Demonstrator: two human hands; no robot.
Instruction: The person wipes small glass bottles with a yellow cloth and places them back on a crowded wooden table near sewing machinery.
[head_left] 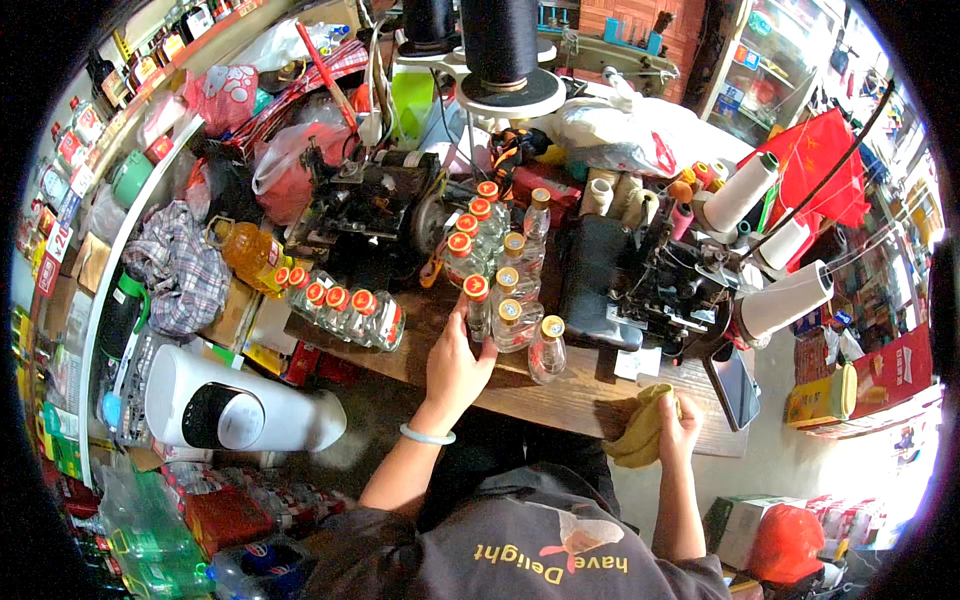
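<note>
My left hand (pixel 458 368), a pale bangle on its wrist, has its fingers closed around a small clear glass bottle (pixel 479 312) with an orange-red cap at the front of a cluster. Several more red-capped bottles (pixel 460 257) stand behind it. Beside them runs a row of clear bottles with gold caps (pixel 514 325), one of them at the table's front edge. Farther left, another group of red-capped bottles (pixel 362 318) lines the table edge. At the right front edge, my right hand (pixel 682 425) grips a crumpled olive cloth (pixel 640 432).
Sewing machines (pixel 360 205) flank the bottles on the wooden table (pixel 520 392). A phone (pixel 734 388) lies at the right edge, near white thread cones (pixel 790 300). An oil jug (pixel 250 258) stands left, above a white appliance (pixel 240 405). A black thread cone (pixel 498 45) rises behind.
</note>
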